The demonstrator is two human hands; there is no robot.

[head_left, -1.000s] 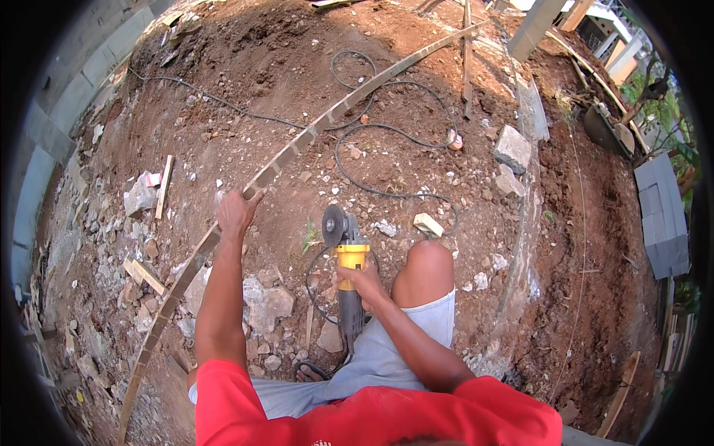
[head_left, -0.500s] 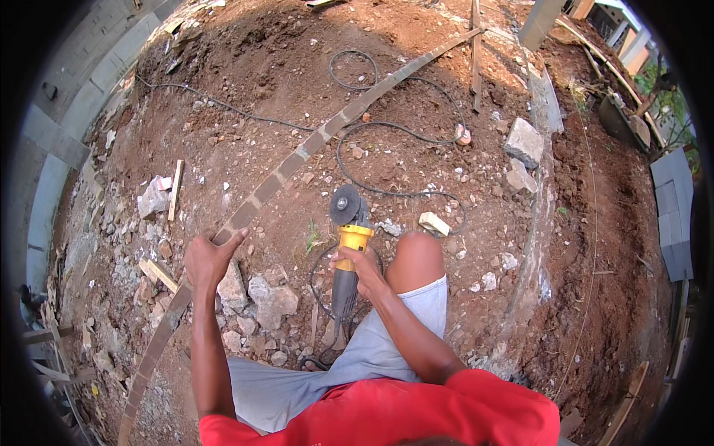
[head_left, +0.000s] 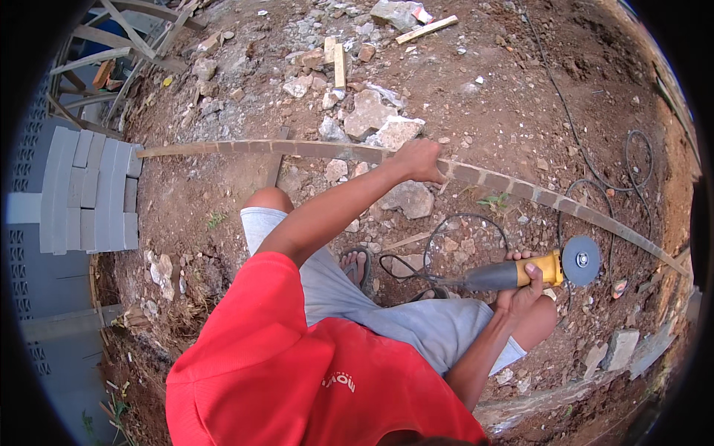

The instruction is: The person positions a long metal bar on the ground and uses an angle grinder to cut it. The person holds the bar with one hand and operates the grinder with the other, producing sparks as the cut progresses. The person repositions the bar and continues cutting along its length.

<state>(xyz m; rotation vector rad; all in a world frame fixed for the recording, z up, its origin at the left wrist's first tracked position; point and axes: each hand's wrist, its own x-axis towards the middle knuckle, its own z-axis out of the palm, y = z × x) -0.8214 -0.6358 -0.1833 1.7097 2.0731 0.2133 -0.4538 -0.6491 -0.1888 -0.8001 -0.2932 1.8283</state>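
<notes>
A long, narrow brown bar [head_left: 513,185] with paler bands stretches across the ground in front of me, curved by the lens. My left hand [head_left: 418,160] is closed over it near its middle, with the knuckles on top. My right hand [head_left: 525,288] grips a yellow and dark grey angle grinder [head_left: 552,269] around its yellow part, close to my right knee. The grinder's round grey disc [head_left: 581,261] points right, apart from the bar. A black power cord [head_left: 465,215] loops from the grinder's rear end.
Stones and broken concrete [head_left: 370,115] lie beyond the bar, with wooden offcuts [head_left: 340,67] among them. Grey blocks [head_left: 93,192] are stacked at the left, by the bar's far left end. More black cord [head_left: 565,111] trails over the soil at the right. Sandalled feet [head_left: 355,269] are below me.
My view has swung to the left, so the block stack and the bar's left end now show. Both hands keep their holds on the bar and the grinder.
</notes>
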